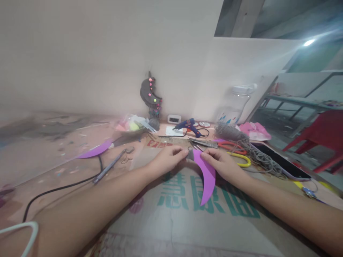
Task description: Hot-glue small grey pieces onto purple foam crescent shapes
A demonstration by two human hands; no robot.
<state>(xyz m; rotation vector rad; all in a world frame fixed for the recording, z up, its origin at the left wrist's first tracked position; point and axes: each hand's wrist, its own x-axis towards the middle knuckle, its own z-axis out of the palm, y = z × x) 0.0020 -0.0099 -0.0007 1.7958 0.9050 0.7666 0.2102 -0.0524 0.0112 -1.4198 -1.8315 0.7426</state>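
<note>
A purple crescent (208,178), apparently foam or card, hangs with its lower point down over the printed cardboard. Grey yarn (190,154) is wrapped around its upper end. My right hand (218,160) pinches the crescent by its upper right edge. At the wrapped end, the thumb and fingers of my left hand (174,156) are closed on the grey yarn; the strand between them is too fine to follow. Behind my right hand lies a loose tangle of grey yarn (252,150).
Orange-handled scissors (232,146) and yellow-handled scissors (242,160) lie beside a phone (281,162). A blue glue gun (189,125) and a clear bottle (238,105) stand along the wall. Another purple piece (96,150) and a pen (109,166) lie left. A decorated grey crescent (147,93) hangs behind.
</note>
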